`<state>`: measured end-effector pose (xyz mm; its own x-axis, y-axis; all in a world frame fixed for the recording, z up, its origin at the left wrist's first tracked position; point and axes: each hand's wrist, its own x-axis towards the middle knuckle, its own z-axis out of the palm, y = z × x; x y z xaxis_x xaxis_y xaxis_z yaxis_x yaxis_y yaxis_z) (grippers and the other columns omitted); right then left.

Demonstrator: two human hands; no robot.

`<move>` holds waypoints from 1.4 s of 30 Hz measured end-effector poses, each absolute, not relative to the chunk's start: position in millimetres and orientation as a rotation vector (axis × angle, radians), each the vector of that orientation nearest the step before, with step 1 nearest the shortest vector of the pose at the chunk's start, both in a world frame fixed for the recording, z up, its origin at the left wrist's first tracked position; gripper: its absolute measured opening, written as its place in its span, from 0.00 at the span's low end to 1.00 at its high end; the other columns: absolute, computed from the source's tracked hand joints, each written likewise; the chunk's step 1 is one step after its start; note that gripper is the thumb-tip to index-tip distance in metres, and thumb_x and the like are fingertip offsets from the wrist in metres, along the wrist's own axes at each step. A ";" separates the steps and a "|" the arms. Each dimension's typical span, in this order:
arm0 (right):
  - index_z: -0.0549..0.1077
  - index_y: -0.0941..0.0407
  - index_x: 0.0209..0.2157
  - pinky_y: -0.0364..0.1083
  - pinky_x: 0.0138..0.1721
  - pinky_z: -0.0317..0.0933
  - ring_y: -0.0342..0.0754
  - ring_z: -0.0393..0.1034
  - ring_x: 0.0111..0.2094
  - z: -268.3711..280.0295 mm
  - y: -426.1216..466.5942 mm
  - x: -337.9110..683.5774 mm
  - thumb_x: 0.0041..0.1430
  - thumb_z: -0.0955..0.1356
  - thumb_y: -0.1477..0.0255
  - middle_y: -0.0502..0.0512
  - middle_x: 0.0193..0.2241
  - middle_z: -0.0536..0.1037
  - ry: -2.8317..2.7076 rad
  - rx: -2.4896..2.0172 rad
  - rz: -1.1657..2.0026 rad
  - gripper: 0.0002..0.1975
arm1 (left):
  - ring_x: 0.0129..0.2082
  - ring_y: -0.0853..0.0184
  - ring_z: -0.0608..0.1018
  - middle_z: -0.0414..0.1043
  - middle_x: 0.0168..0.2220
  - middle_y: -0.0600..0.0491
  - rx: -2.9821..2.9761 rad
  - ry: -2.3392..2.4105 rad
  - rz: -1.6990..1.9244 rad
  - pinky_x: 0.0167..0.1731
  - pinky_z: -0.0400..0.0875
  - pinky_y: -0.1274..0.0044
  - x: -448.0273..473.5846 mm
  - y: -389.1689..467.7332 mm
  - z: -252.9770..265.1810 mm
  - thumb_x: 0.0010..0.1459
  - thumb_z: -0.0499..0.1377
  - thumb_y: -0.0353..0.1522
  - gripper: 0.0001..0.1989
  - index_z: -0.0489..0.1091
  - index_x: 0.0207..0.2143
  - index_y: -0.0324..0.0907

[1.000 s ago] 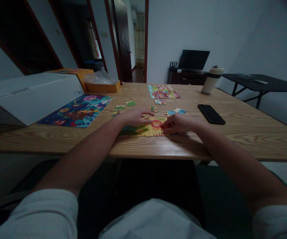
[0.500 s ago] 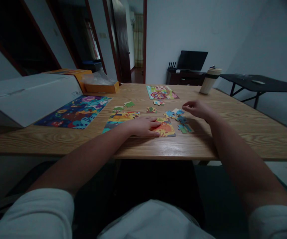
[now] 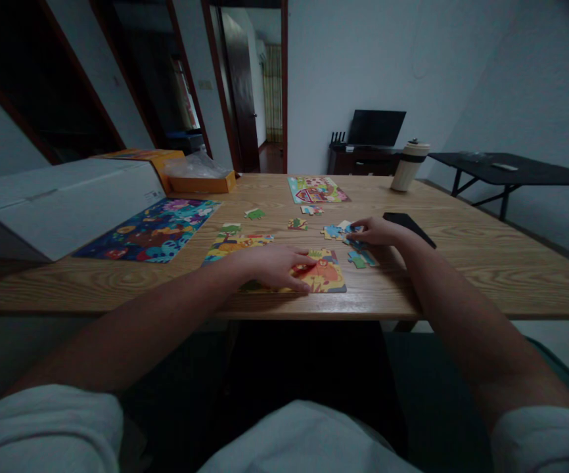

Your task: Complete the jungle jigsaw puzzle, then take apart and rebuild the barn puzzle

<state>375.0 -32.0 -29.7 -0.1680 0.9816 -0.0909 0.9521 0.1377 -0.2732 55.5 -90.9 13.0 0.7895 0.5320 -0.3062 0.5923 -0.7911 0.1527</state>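
Note:
My left hand (image 3: pixel 282 266) lies flat with fingers apart on a partly assembled jigsaw puzzle (image 3: pixel 328 276), hiding its middle. Orange and yellow animal pictures show on both sides of the hand. At the right, my right hand (image 3: pixel 378 231) bends its fingers down over a cluster of loose blue puzzle pieces (image 3: pixel 334 232). Its thumb and a fingertip are on one piece, which they partly cover. Nearer to me lies a green and blue piece (image 3: pixel 357 259). Beyond the puzzle are a green piece (image 3: pixel 254 214), a tree piece (image 3: pixel 297 225) and a pale multicoloured piece (image 3: pixel 312 210).
A dark blue picture sheet (image 3: pixel 166 226) lies by a white box (image 3: pixel 82 200) on the left. An orange tray (image 3: pixel 203 184) holds clear plastic. Further back are a pink and green picture sheet (image 3: pixel 318 190) and a tumbler (image 3: pixel 407 169). A black flat object (image 3: pixel 410 226) rests behind my right forearm.
My right hand has come down and left onto the blue pieces, uncovering more of the black flat object. My left hand stays on the puzzle. The view has tilted slightly.

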 end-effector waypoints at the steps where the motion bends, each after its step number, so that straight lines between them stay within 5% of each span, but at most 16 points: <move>1: 0.78 0.56 0.46 0.51 0.42 0.65 0.55 0.74 0.39 -30.3 -31.6 375.0 0.58 0.67 0.51 0.64 0.43 0.78 -2.289 -1.945 0.405 0.25 | 0.63 0.56 0.61 0.52 0.67 0.51 2.696 0.864 -0.385 0.61 0.54 0.70 50.1 -81.3 16.2 0.56 0.53 0.58 0.40 0.57 0.66 0.51; 10: 0.74 0.53 0.53 0.47 0.39 0.64 0.51 0.73 0.36 -33.0 -27.9 374.8 0.59 0.66 0.51 0.59 0.38 0.79 -2.097 -2.160 0.379 0.27 | 0.60 0.57 0.66 0.59 0.63 0.41 2.413 1.945 -0.034 0.56 0.60 0.76 -37.6 72.7 -0.9 0.61 0.56 0.45 0.34 0.58 0.64 0.36; 23: 0.75 0.54 0.52 0.48 0.41 0.64 0.53 0.73 0.38 -33.8 -27.8 374.4 0.58 0.66 0.51 0.61 0.41 0.79 -2.095 -2.153 0.351 0.27 | 0.41 0.60 0.77 0.77 0.44 0.47 2.452 1.947 0.128 0.39 0.68 0.77 -33.4 89.3 -23.2 0.53 0.63 0.41 0.21 0.76 0.48 0.43; 34: 0.75 0.55 0.52 0.48 0.41 0.63 0.54 0.73 0.40 -35.6 -24.9 379.1 0.61 0.65 0.55 0.62 0.42 0.78 -2.102 -2.179 0.258 0.25 | 0.45 0.61 0.76 0.74 0.51 0.49 2.531 1.290 -0.288 0.43 0.66 0.78 16.0 13.1 27.8 0.52 0.60 0.50 0.32 0.70 0.57 0.45; 38: 0.75 0.56 0.53 0.45 0.40 0.64 0.50 0.73 0.38 -29.6 -29.3 380.3 0.63 0.65 0.64 0.60 0.43 0.78 -2.106 -2.151 0.361 0.20 | 0.49 0.58 0.74 0.70 0.56 0.49 2.521 1.154 -0.439 0.46 0.66 0.76 20.0 -8.7 36.2 0.46 0.64 0.53 0.39 0.67 0.59 0.48; 42: 0.76 0.56 0.51 0.44 0.36 0.64 0.48 0.72 0.34 -22.9 -34.0 384.8 0.61 0.66 0.62 0.58 0.38 0.80 -2.122 -2.112 0.541 0.20 | 0.57 0.55 0.68 0.62 0.62 0.49 2.597 1.145 -0.375 0.53 0.62 0.73 11.9 -4.9 17.5 0.43 0.65 0.54 0.43 0.65 0.61 0.50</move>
<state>384.8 -34.0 -22.9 -0.0334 0.9836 -0.1771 0.9485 -0.0247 -0.3159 11.9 -4.9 17.5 0.6527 0.6756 -0.3428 0.7475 -0.6479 0.1465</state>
